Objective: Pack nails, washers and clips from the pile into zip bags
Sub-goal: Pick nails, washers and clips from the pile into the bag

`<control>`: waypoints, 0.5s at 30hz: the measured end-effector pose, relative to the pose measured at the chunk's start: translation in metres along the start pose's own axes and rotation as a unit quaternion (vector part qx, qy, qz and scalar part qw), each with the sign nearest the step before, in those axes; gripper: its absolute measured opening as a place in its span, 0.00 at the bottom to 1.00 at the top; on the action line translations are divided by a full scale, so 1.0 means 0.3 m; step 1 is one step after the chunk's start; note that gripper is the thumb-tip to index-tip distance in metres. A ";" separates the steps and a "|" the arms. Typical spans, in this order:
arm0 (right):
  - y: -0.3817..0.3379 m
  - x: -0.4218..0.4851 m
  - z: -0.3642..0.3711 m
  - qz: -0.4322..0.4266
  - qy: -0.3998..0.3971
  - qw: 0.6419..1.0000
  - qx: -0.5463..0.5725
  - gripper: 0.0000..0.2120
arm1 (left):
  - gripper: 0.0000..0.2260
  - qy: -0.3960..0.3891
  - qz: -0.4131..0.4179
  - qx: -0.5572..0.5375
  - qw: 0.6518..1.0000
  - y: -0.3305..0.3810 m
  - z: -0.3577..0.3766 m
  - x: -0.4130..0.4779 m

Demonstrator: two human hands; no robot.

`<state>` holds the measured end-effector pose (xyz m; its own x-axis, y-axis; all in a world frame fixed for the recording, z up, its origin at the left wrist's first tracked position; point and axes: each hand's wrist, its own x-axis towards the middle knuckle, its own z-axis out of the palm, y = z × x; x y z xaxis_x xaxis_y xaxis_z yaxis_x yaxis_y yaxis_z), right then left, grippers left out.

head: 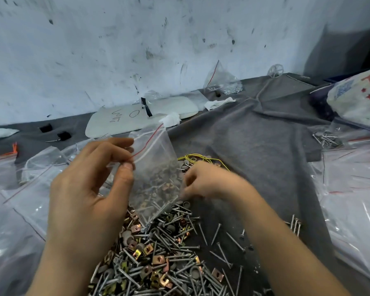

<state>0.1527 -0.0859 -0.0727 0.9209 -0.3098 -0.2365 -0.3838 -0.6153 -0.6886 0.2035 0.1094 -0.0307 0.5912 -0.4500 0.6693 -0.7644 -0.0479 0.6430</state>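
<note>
A clear zip bag [156, 167] with a red seal line hangs upright over the pile, partly filled with small hardware. My left hand [90, 189] pinches its top left edge between thumb and fingers. My right hand [209, 182] is blurred just right of the bag's lower edge, fingers curled at the pile's far side; what it holds cannot be made out. The pile [162, 253] of grey nails, washers and copper-coloured clips spreads on the grey cloth below the bag.
Empty zip bags [26, 199] lie at the left and more bags [355, 189] at the right. A filled bag [222, 82] leans against the back wall. Yellow wire [197, 157] lies behind the pile. White foam pieces [120, 120] sit at the back.
</note>
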 end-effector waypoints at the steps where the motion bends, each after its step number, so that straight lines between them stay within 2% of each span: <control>1: -0.001 0.013 0.027 0.011 -0.017 0.999 -0.042 0.13 | 0.05 0.002 -0.004 -0.004 1.000 0.000 -0.002 0.002; 4: -0.006 0.039 0.070 0.030 -0.028 0.996 -0.082 0.09 | 0.05 0.001 -0.007 -0.007 1.000 -0.002 -0.006 0.005; 8: -0.008 0.038 0.077 0.046 -0.014 0.993 -0.107 0.16 | 0.06 -0.002 -0.010 -0.001 1.000 -0.002 -0.007 0.005; 15: -0.043 0.027 0.105 0.027 -0.011 0.987 -0.156 0.14 | 0.06 -0.015 -0.006 0.006 1.000 0.001 -0.001 0.003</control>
<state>0.1673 -0.0578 -0.0873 0.8986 -0.3338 -0.2848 -0.4310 -0.7933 -0.4300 0.2039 0.1094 -0.0298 0.5932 -0.4757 0.6495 -0.7599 -0.0646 0.6468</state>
